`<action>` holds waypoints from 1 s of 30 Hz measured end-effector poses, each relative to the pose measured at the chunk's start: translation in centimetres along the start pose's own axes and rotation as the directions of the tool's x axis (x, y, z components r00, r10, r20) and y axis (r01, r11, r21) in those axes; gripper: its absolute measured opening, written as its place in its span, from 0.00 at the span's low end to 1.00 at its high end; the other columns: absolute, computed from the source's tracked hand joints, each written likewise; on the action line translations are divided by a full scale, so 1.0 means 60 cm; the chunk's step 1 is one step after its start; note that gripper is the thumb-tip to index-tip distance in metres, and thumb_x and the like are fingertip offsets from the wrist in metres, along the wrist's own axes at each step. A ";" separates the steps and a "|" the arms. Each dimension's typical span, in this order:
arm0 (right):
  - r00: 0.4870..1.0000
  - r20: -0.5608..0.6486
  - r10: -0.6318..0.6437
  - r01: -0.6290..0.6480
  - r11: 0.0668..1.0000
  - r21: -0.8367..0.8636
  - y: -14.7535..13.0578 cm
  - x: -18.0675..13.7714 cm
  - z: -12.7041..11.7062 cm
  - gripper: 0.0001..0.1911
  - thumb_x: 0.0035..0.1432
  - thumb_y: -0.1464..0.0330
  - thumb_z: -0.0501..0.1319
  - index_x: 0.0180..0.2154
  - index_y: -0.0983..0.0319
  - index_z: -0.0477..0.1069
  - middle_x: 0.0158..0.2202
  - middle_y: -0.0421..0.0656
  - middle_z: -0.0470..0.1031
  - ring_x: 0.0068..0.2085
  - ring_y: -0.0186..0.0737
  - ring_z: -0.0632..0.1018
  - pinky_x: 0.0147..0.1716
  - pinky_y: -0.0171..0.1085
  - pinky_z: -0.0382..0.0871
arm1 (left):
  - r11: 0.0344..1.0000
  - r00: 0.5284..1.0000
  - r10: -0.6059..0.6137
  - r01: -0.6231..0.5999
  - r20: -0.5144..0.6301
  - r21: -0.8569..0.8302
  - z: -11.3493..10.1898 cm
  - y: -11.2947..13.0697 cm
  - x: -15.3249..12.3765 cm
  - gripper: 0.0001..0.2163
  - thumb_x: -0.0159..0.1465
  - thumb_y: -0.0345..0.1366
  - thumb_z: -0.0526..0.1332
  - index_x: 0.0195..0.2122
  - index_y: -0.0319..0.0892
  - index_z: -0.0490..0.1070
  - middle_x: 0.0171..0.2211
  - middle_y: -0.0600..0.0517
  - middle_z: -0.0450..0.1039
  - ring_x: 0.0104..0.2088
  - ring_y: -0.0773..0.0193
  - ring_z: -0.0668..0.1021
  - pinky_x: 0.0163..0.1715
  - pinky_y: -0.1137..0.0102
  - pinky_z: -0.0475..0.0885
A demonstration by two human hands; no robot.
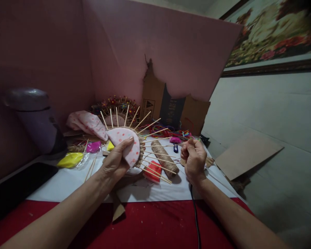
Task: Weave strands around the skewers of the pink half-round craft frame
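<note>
My left hand [115, 159] grips a round disc [119, 135] covered in pale pink cloth with red dots, its thumb lying across the front. Thin wooden sticks [149, 126] fan out from the disc's rim, and brown twine is woven between them along the right edge. To the right of the stick tips, my right hand [194, 157] is closed with the fingers curled in; whatever it pinches is too small to make out. Below the sticks lie a roll of twine [164, 157] and a red packet [153, 171].
Yellow [70, 160] and magenta packets [93, 147], dotted cloth [85, 122] and a large bottle [38, 121] stand or lie at left. Behind are a decorated stick piece [114, 103], colourful strands [168, 130] and torn cardboard [155, 93]. A black cable [195, 218] crosses the front.
</note>
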State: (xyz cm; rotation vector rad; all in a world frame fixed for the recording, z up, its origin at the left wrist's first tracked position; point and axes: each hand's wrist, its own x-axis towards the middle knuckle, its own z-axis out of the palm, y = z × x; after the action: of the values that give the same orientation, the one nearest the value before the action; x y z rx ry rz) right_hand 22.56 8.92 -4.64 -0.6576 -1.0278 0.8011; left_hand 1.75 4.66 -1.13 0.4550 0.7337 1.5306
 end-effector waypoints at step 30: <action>0.995 0.051 -0.091 0.098 0.984 -0.150 0.003 -0.012 0.000 0.12 0.56 0.62 0.59 0.27 0.61 0.60 0.20 0.34 0.60 0.19 0.26 0.59 0.16 0.27 0.50 | 1.000 0.999 -0.012 0.011 -0.030 -0.019 -0.008 -0.007 0.007 0.06 0.51 0.26 0.64 0.31 0.36 0.72 0.24 0.48 0.76 0.23 0.66 0.77 0.24 0.71 0.75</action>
State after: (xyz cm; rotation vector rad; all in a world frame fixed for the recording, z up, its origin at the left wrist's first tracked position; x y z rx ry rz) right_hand 22.29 8.43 -5.10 -0.7182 -1.1595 0.6607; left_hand 1.70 4.98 -1.79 0.4140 0.7431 1.5349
